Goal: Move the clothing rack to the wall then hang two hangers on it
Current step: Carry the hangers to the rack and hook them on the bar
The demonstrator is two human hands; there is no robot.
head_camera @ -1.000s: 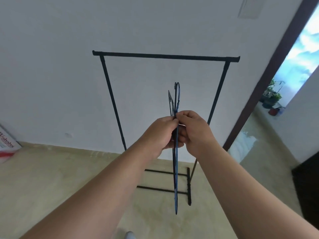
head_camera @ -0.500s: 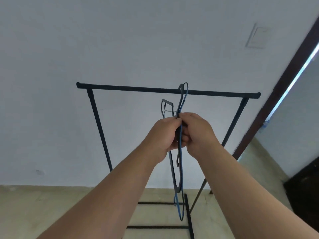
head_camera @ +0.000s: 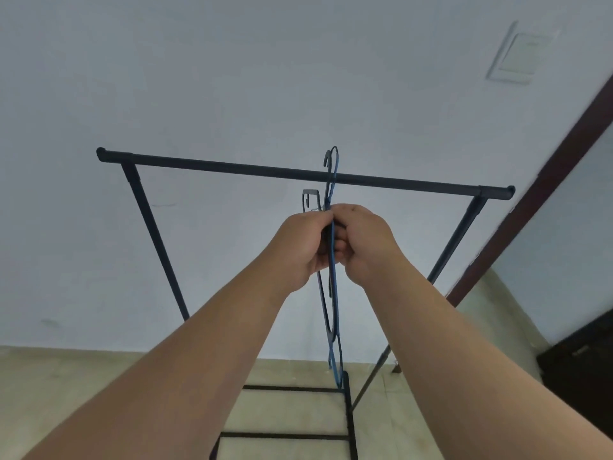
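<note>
Tightly closed the left hand (head_camera: 298, 247) and the right hand (head_camera: 368, 242) against each other, knuckles touching, fingers curled round the necks of two hangers held edge-on. Gripped a thin blue plastic-looking hanger (head_camera: 333, 293) and a flat black hanger (head_camera: 304, 202) together, bodies dangling below the fists. Showed the blue hook rising above the line of the rail and the black hook sitting just under it; could not tell whether either had caught.

Outward from the hands, faced the black metal clothing rack (head_camera: 232, 166), standing close against the pale plastered wall (head_camera: 232, 78) with its feet on the beige floor (head_camera: 66, 376). Judged the move to the wall as done and the hanging as the step in hand, with neither hanger seen resting on the rail.

To do it well: should separate the pair first, one per hand, so the hooks do not tangle. Should lift each hook clear over the rail, turn the opening toward it, lower until the weight settles, and only then let go. Should space them apart along the rail, away from the end caps.

Saw no container anywhere, hence nothing held in one.
</note>
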